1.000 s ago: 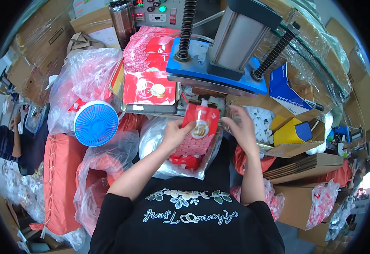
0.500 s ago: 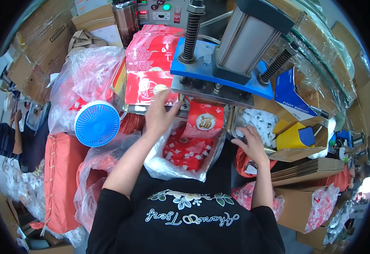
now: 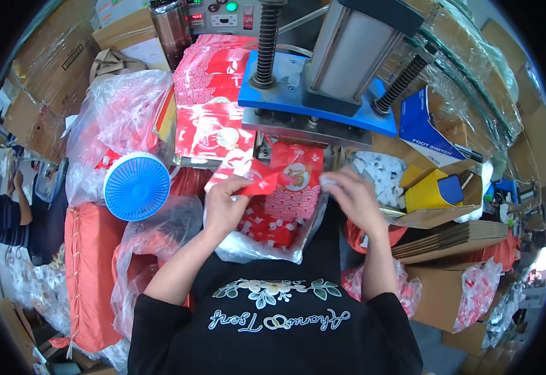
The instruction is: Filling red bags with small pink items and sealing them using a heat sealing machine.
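Observation:
My left hand point(image 3: 224, 209) is closed on the edge of a shiny red-and-white printed pouch point(image 3: 257, 177), pulled off the stack of flat red pouches point(image 3: 213, 128) behind it. Between the fingertips of my right hand point(image 3: 359, 201) is a small white plastic piece point(image 3: 328, 181), like the white pieces point(image 3: 379, 177) heaped in the box at right. From under the press point(image 3: 304, 87) another red pouch point(image 3: 294, 187) with a round emblem hangs toward me. Below it, a plastic-lined bin point(image 3: 257, 251) holds several red pouches with white pieces on them.
A blue fan point(image 3: 137, 186) stands at left, near clear bags of red material point(image 3: 117, 109). At right are a cardboard box with a yellow container point(image 3: 432, 195) and flattened cartons point(image 3: 451, 240). A control panel point(image 3: 223, 19) sits behind. Another person point(image 3: 1, 206) is at far left.
My left hand has come back from the stack with a pouch in it. My right hand has moved left, away from the white pieces, with one in its fingers. The hanging pouch reaches lower.

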A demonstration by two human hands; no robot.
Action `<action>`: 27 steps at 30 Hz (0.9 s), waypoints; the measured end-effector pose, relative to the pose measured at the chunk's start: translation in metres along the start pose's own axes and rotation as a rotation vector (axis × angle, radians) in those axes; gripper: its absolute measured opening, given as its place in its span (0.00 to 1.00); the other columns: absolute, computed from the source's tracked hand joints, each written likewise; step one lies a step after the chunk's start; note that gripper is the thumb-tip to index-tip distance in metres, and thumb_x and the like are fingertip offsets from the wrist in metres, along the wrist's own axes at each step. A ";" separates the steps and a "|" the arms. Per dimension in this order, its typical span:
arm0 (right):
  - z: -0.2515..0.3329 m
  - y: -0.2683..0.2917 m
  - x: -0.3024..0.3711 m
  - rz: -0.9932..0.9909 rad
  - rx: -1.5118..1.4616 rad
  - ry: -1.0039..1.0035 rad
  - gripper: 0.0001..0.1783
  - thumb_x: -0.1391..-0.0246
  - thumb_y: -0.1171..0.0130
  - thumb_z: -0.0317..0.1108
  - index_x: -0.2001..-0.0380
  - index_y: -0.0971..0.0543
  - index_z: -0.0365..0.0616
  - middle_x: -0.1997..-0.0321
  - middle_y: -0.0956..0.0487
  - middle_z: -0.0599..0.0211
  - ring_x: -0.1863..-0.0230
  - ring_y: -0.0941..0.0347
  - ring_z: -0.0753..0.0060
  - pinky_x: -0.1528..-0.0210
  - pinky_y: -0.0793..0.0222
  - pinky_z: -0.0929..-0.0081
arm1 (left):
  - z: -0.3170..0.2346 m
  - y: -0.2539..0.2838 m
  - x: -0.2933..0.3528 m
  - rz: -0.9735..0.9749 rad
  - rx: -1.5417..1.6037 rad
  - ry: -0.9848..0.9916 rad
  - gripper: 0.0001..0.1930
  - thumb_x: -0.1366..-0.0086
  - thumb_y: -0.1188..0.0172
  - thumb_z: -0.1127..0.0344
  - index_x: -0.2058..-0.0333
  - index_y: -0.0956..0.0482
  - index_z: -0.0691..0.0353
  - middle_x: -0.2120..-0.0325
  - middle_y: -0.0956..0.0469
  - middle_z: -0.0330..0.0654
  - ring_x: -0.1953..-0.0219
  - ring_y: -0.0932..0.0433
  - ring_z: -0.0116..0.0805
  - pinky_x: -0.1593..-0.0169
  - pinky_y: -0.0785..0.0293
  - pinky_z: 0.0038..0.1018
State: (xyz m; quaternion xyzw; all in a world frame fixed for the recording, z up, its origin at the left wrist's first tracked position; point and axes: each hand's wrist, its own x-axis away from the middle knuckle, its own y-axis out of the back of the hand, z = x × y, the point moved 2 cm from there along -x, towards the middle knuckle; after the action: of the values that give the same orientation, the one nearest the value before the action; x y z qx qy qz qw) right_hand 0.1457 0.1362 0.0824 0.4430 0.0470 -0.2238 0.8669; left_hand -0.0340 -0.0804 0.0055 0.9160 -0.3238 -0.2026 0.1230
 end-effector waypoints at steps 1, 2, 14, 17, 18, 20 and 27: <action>0.010 -0.005 -0.003 0.085 0.042 0.037 0.12 0.44 0.40 0.33 0.59 0.19 0.41 0.65 0.23 0.60 0.62 0.24 0.55 0.61 0.29 0.67 | 0.003 -0.008 0.004 0.028 -0.033 -0.001 0.13 0.50 0.43 0.83 0.63 0.19 0.71 0.68 0.18 0.45 0.63 0.19 0.33 0.56 0.26 0.24; 0.017 -0.010 -0.005 0.157 0.096 0.074 0.12 0.45 0.39 0.35 0.59 0.19 0.43 0.65 0.23 0.61 0.61 0.24 0.55 0.61 0.29 0.65 | -0.002 -0.013 0.011 0.066 -0.087 -0.014 0.13 0.50 0.42 0.82 0.63 0.18 0.70 0.68 0.18 0.46 0.62 0.18 0.35 0.56 0.25 0.25; -0.021 -0.013 -0.018 -0.128 -0.274 -0.159 0.20 0.52 0.33 0.30 0.53 0.20 0.40 0.59 0.20 0.70 0.65 0.31 0.78 0.60 0.35 0.79 | 0.011 -0.066 -0.009 0.183 0.325 0.360 0.15 0.37 0.36 0.61 0.64 0.17 0.72 0.72 0.17 0.44 0.74 0.21 0.24 0.67 0.26 0.25; -0.063 0.001 -0.011 -0.188 -0.419 -0.200 0.21 0.50 0.36 0.24 0.50 0.23 0.40 0.49 0.21 0.67 0.58 0.29 0.76 0.53 0.34 0.79 | -0.001 -0.080 -0.030 0.067 0.792 0.649 0.16 0.37 0.36 0.63 0.64 0.19 0.77 0.72 0.18 0.47 0.73 0.20 0.30 0.70 0.25 0.25; -0.070 0.003 -0.007 -0.234 -0.687 -0.253 0.23 0.49 0.38 0.22 0.48 0.24 0.39 0.47 0.23 0.62 0.54 0.28 0.74 0.49 0.33 0.78 | -0.003 -0.082 -0.034 0.064 0.799 0.646 0.16 0.37 0.36 0.63 0.64 0.19 0.77 0.72 0.18 0.47 0.73 0.20 0.30 0.70 0.25 0.25; -0.085 0.008 0.004 -0.292 -1.026 -0.335 0.25 0.49 0.45 0.16 0.45 0.28 0.36 0.41 0.28 0.51 0.41 0.31 0.64 0.38 0.34 0.71 | -0.016 -0.082 -0.042 0.032 0.905 0.794 0.14 0.37 0.36 0.65 0.65 0.20 0.75 0.72 0.18 0.48 0.73 0.19 0.31 0.70 0.24 0.26; -0.117 0.003 0.017 -0.412 -1.636 -0.428 0.29 0.41 0.50 0.20 0.37 0.41 0.33 0.37 0.35 0.39 0.34 0.38 0.46 0.33 0.36 0.62 | 0.008 -0.044 -0.063 0.174 0.138 0.250 0.21 0.39 0.33 0.59 0.51 0.21 0.66 0.60 0.18 0.48 0.59 0.17 0.40 0.55 0.23 0.30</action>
State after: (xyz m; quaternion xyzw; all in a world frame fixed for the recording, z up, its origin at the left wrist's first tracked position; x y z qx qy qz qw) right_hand 0.1760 0.2238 0.0089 -0.3878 0.1084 -0.3508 0.8455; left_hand -0.0581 -0.0074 0.0014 0.9088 -0.3972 -0.0530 0.1162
